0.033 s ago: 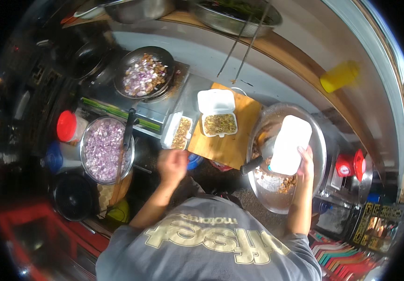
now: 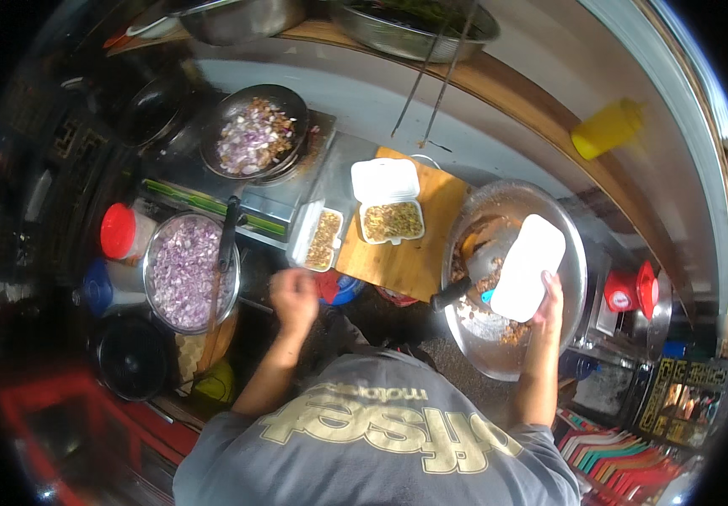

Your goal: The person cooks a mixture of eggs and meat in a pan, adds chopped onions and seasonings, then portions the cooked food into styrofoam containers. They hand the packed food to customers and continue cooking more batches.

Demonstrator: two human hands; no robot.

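Steel bowl [image 2: 227, 304] of chopped purple onion [image 2: 183, 271] sitting at left; left hand [image 2: 295, 301] curling near narrow foam box [image 2: 306, 232], looking blurred, can't tell whether holding anything; narrow foam box lying open, food [image 2: 323, 244] inside; second foam box [image 2: 385, 180] standing open on wooden board [image 2: 440, 207]; metal basin [image 2: 482, 358] sitting farther right; white foam container [image 2: 528, 266] showing over it, right hand [image 2: 550, 302] grasping near edge; keeping grip light and container level should be sparing soft foam from denting.

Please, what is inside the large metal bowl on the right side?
The large metal bowl holds brown crumbly food, and a black-handled utensil reaches over its left rim. The white container in the right hand covers part of the inside; what lies there cannot be seen.
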